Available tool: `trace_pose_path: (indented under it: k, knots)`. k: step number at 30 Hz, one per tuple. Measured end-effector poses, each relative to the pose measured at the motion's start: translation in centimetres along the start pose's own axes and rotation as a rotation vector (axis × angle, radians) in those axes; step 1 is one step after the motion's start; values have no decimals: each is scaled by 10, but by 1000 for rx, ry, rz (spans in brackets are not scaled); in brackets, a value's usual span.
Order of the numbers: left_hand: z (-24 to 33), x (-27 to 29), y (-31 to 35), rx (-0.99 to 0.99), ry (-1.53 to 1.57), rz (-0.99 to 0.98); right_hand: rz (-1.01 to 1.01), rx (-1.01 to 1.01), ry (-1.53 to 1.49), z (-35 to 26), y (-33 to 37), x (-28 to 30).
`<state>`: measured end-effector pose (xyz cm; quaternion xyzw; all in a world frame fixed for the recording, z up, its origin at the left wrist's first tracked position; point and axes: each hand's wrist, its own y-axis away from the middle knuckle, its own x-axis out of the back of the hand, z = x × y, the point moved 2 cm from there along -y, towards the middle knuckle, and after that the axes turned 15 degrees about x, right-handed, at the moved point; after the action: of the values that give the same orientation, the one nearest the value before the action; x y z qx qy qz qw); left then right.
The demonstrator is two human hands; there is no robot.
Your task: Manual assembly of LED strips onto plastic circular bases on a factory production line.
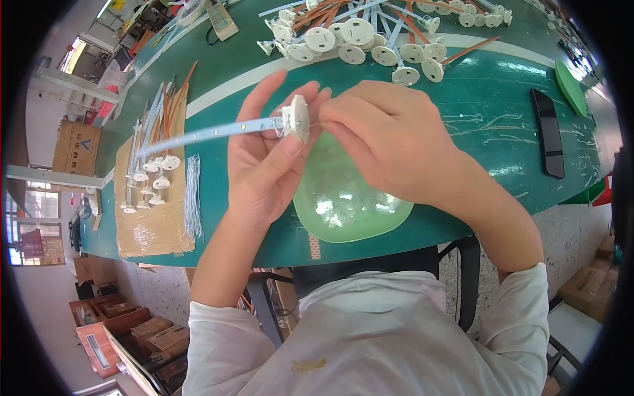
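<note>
My left hand (267,158) grips a round white plastic cap (299,119) between thumb and fingers. From that cap a pale blue LED strip (211,134) with small yellow chips sticks out to the left. Close at its right side, my right hand (386,135) pinches a thin wire (316,124) that meets the cap's face. Its fingertips are pressed together. Below both hands lies a translucent green tray (356,198) holding small shiny things too blurred to name.
Several capped strips (343,39) lie piled at the far side. More rest on a cardboard sheet (155,231) at left, beside a bundle of white wires (192,198). A black phone-like slab (547,132) and a green lid-like piece (570,89) lie on the green table (475,99) at right.
</note>
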<state>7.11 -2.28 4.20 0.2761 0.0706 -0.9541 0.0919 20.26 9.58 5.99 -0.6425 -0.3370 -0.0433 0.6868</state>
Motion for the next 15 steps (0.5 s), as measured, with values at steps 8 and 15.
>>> trace_pose_path:
  k: [8, 15]
  knots:
    - [-3, 3, 1, 15, -27, 51, -5, 109, 117, -5, 0, 2]
    - [-1, 4, 2, 16, -46, 73, -53, 175, 162, -15, -2, 2]
